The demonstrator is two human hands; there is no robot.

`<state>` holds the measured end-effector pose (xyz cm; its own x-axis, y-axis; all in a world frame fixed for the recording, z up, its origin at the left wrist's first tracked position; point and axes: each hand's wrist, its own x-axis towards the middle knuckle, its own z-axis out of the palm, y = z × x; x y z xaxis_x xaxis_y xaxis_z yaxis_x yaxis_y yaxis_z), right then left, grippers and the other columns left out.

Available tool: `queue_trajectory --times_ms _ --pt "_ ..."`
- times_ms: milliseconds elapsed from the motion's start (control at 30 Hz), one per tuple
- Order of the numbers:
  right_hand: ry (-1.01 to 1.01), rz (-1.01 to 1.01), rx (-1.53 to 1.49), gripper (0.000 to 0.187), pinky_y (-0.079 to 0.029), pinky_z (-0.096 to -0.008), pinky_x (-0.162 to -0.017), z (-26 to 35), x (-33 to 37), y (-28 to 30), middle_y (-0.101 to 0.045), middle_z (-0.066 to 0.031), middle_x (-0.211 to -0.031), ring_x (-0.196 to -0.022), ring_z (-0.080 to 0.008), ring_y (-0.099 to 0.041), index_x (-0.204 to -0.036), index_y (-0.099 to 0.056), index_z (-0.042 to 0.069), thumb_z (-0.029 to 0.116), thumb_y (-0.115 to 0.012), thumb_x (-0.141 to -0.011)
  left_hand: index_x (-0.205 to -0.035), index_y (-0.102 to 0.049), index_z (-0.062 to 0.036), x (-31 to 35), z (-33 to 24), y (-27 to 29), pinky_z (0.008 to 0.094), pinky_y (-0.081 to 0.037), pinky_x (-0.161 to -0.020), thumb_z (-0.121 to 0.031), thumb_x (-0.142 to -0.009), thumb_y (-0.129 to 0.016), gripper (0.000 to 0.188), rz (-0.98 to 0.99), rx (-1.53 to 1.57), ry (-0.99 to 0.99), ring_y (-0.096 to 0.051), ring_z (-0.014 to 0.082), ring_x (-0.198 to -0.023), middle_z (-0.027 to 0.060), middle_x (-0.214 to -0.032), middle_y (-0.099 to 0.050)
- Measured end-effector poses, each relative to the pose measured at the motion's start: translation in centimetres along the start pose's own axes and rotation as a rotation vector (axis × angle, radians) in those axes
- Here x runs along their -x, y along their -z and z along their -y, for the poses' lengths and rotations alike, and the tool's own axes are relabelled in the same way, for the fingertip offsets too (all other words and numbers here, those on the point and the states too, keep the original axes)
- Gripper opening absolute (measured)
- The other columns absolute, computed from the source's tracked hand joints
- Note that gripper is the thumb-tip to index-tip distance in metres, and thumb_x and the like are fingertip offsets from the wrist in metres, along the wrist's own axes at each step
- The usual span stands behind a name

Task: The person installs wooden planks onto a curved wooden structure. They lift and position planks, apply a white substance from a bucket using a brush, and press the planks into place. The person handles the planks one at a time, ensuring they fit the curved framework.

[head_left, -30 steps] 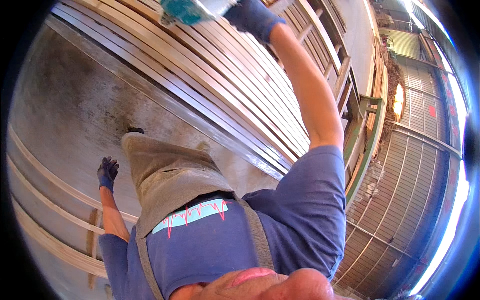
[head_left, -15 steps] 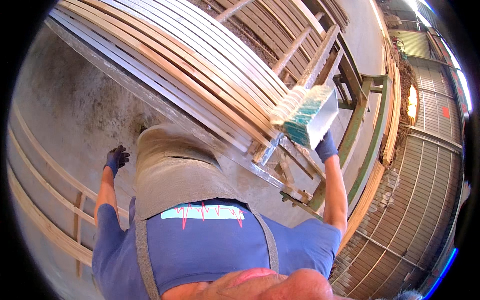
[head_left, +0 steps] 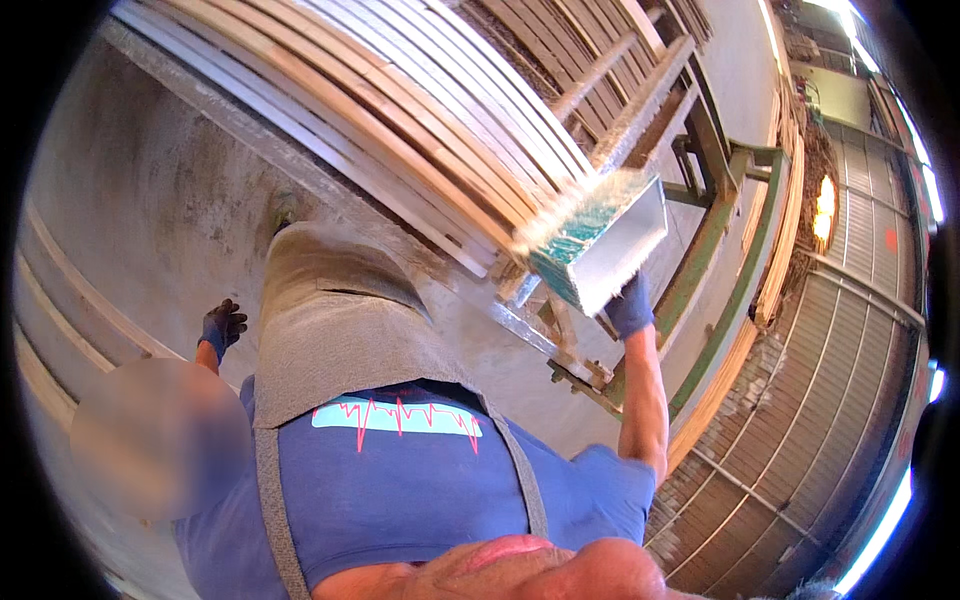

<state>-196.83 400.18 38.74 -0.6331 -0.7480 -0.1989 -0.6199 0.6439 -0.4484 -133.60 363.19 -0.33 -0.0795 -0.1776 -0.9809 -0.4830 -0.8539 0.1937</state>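
Hanging beside the brown apron (head_left: 340, 345), the gloved left hand (head_left: 223, 327) is pointing away at nine o'clock, its grip empty and the fingers loosely spread. At two o'clock the gloved right hand (head_left: 630, 303) is clasping the teal-and-white box-shaped brush (head_left: 608, 245), its fingers mostly hidden, while the blurred bristled side is facing the ends of pale wooden strips (head_left: 450, 110) around twelve. Farther out, a green metal frame (head_left: 752, 295) is standing at three, and a ribbed wall (head_left: 800, 450) is rising at four.
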Motion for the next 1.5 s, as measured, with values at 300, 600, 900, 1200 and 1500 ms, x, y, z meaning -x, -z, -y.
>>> queue_trajectory --times_ms 300,600,900,1200,1500 --pt "0.384 0.150 -0.021 0.028 -0.053 -0.0406 -0.077 16.4 -25.0 -8.0 -0.069 -0.0190 -0.097 -0.084 -0.0359 -0.066 -0.104 -0.066 0.005 0.020 -0.069 -0.079 -0.118 -0.058 -0.0060 -6.5 -5.2 2.5 0.0395 -0.050 -0.060 -0.045 -0.088 -0.064 0.050 0.116 0.368 -0.319 -0.064 0.0307 -0.078 0.0160 -0.101 -0.066" --pt "-0.334 0.055 -0.957 0.036 -0.043 -0.0355 -0.101 -4.2 1.7 -0.9 -0.057 -0.0042 -0.122 -0.118 -0.0189 -0.052 -0.133 -0.046 0.009 0.024 -0.041 -0.101 -0.116 -0.059 -0.0126 -0.5 -4.2 0.4 0.0304 -0.043 -0.052 -0.047 -0.090 -0.057 0.043 0.016 0.083 -0.011 -0.065 0.0212 -0.066 0.0106 -0.093 -0.070" --pt "-0.196 -0.011 -0.158 0.037 -0.051 -0.0343 -0.086 0.1 8.1 1.9 -0.067 -0.0094 -0.108 -0.098 -0.0196 -0.064 -0.114 -0.059 -0.004 0.011 -0.068 -0.081 -0.116 -0.060 -0.0143 -0.6 -2.5 -2.9 0.0316 -0.041 -0.053 -0.051 -0.092 -0.051 0.044 0.087 -0.060 -0.011 -0.063 0.0175 -0.062 0.0075 -0.092 -0.071" --pt "-0.294 0.158 -1.026 0.038 -0.048 -0.0366 -0.096 14.8 -12.0 -9.1 -0.056 -0.0104 -0.124 -0.110 -0.0197 -0.056 -0.131 -0.046 0.002 0.009 -0.051 -0.094 -0.110 -0.061 -0.0126 0.9 -7.7 3.2 0.0321 -0.042 -0.054 -0.046 -0.094 -0.050 0.038 0.004 0.016 -0.080 -0.064 0.0185 -0.062 0.0080 -0.088 -0.071" --pt "0.676 -0.067 0.198 0.026 -0.052 -0.0446 -0.076 48.4 -42.6 -20.8 -0.070 -0.0184 -0.091 -0.085 -0.0354 -0.067 -0.089 -0.073 0.007 0.025 -0.054 -0.087 -0.108 -0.058 -0.0046 -6.8 -13.7 8.5 0.0359 -0.050 -0.056 -0.033 -0.089 -0.066 0.035 0.020 0.497 -0.254 -0.061 0.0270 -0.066 0.0128 -0.085 -0.064"
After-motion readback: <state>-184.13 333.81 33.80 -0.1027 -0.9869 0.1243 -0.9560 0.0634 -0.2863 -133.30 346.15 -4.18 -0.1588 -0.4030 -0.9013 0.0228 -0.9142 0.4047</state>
